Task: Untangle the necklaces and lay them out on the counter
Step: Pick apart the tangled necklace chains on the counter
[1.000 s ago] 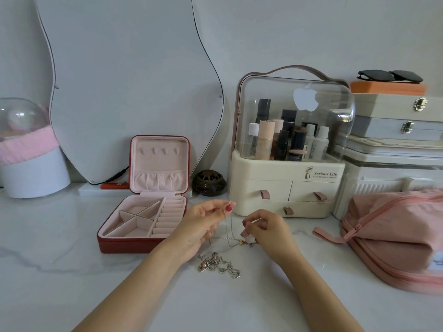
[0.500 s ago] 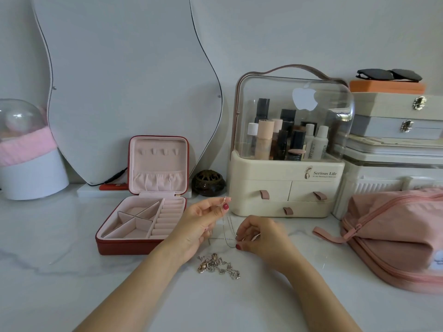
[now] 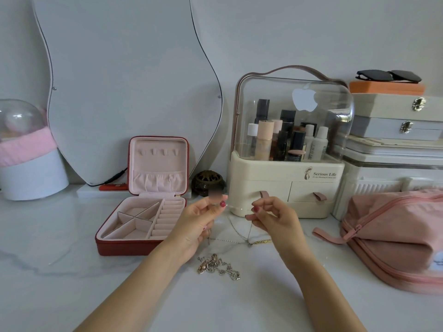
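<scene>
1. Left hand (image 3: 197, 224) raised above tabletop (image 3: 60, 271), thumb and forefinger pinching one end of thin silver chain (image 3: 236, 230).
2. Right hand (image 3: 275, 219) raised alongside, near left, fingers (image 3: 255, 209) curled and pinching same chain at its other end.
3. Chain hanging slack in a loop between both hands, lowest part touching tabletop, lying beside short gold chain (image 3: 261, 242) just under right hand.
4. Tangled necklace pile (image 3: 218, 268) resting on tabletop between the forearms, nearer camera than hands, apart from held chain.
5. Red jewelry box (image 3: 141, 221) open, left of left hand, lid upright, pink-lined compartments showing nothing inside.
6. Dark round ornament (image 3: 208, 182) behind left hand, beside box lid.
7. Cream cosmetics organizer (image 3: 287, 178) behind hands, clear domed cover, bottles inside, drawers below.
8. Pink zip bag (image 3: 395, 236) at right on tabletop, strap trailing toward right hand.
9. Curvy mirror (image 3: 124, 80) leaning on wall at back left.
10. Stacked boxes (image 3: 395, 121) at back right, sunglasses (image 3: 388, 75) on top.
11. White tub with pink cloth and clear dome (image 3: 26, 149) at far left.
</scene>
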